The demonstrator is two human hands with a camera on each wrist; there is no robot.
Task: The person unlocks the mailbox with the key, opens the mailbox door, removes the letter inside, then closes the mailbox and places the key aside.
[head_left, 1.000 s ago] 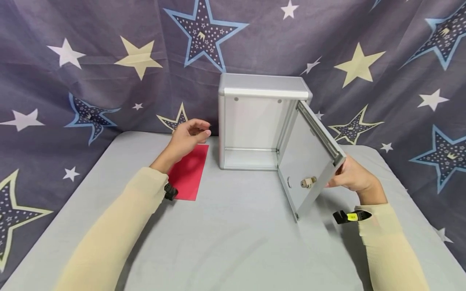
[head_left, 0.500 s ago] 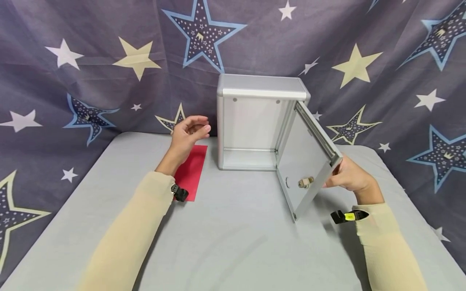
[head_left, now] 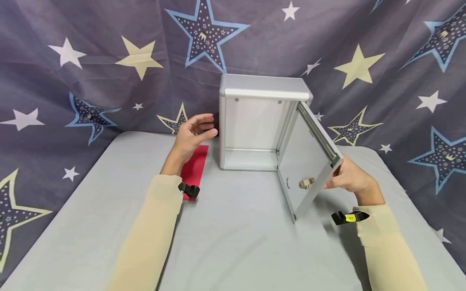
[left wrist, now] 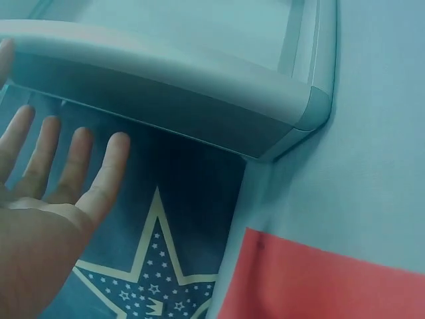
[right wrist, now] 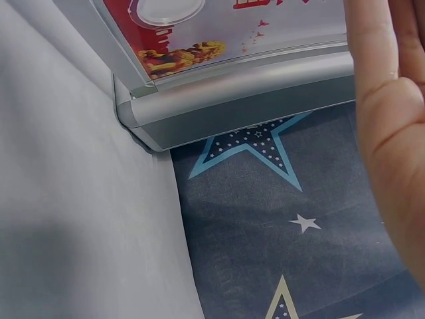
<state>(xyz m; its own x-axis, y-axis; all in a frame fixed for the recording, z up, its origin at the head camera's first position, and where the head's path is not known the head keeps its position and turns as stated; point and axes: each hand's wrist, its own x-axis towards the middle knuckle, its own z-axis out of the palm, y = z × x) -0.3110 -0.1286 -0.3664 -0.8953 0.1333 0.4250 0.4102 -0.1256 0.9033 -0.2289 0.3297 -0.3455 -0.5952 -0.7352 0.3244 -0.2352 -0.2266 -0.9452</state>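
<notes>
A silver-grey metal box (head_left: 263, 87) with a pale interior stands upright against the backdrop. Its hinged door (head_left: 302, 151) is swung out to the right, and a brass-coloured cam lock (head_left: 306, 183) sits on the inner face. My right hand (head_left: 353, 176) holds the door's free edge, its fingers partly hidden behind the panel. Red and white print covers the door's outer face (right wrist: 265, 30) in the right wrist view. Just left of the box, my left hand (head_left: 189, 139) is raised with loosely bent fingers and nothing in it; the left wrist view shows them spread beside the box's side wall (left wrist: 153, 100).
A red sheet (head_left: 196, 163) lies flat on the grey-covered table (head_left: 225, 238), partly under my left forearm. Behind the box hangs a dark cloth (head_left: 262, 36) printed with stars. Each wrist wears a black camera mount.
My left hand has moved a little to the right toward the box's left side, and its fingers have spread slightly. The right hand and the door have barely moved.
</notes>
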